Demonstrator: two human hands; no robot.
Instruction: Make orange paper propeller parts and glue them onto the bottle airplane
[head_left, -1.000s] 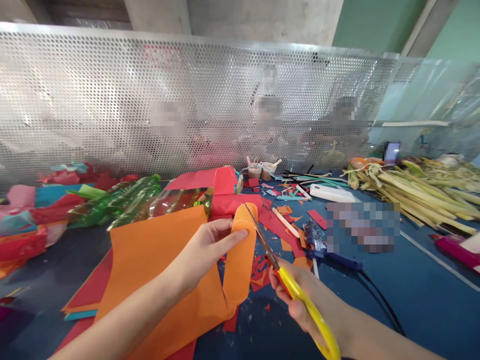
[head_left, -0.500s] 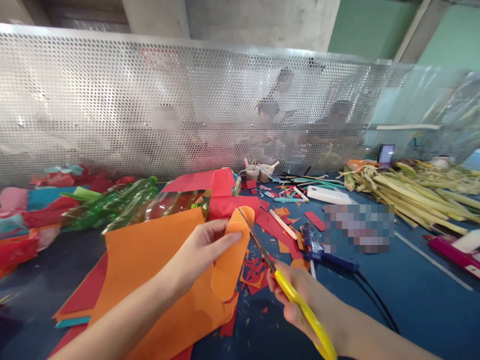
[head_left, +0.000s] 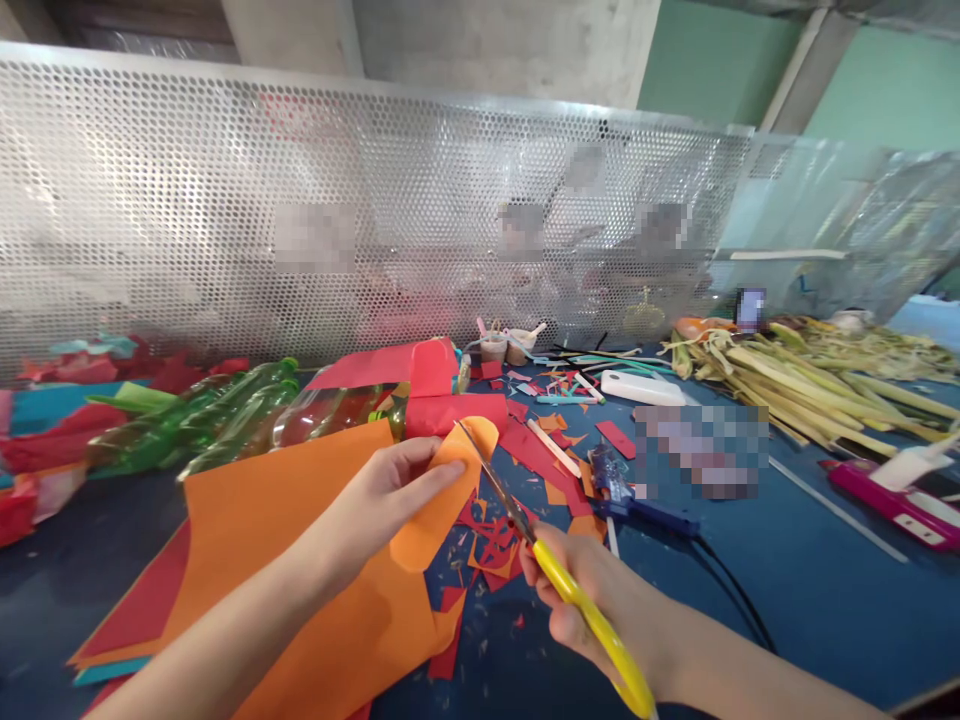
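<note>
Hands: the orange strip [head_left: 424, 525] is pinched between the thumb and fingers of the left hand [head_left: 394, 490], near its rounded upper end; the yellow handle of the scissors [head_left: 574, 590] is gripped in the curled fingers of the right hand [head_left: 592, 585].
Scissors: the blades are pointed up and to the left, with their tip laid at the strip's rounded end, just beside the left fingertips.
Strip: it is held tilted, partly over the large orange sheet [head_left: 300, 530].
Sheets: red sheets [head_left: 146, 595] are partly covered by the orange one, and a blue edge [head_left: 112, 670] is seen at the lower left.
Scraps: red and orange cuttings [head_left: 499, 545] are scattered on the dark blue table [head_left: 750, 560] between and beyond the hands.
Beyond the hands: a red paper roll [head_left: 469, 412] is placed beside clear plastic; green bottles [head_left: 180, 420] are laid to the left, by crumpled coloured paper [head_left: 56, 430].
Right side: a blue glue gun [head_left: 660, 517] with a black cord, a white case [head_left: 641, 388], a magenta tool [head_left: 892, 505] and pale stalks [head_left: 795, 385] are spread out. One item is blurred.
Back: two small cups [head_left: 506, 347] are set near a perforated screen [head_left: 450, 180], through which people are faintly seen.
</note>
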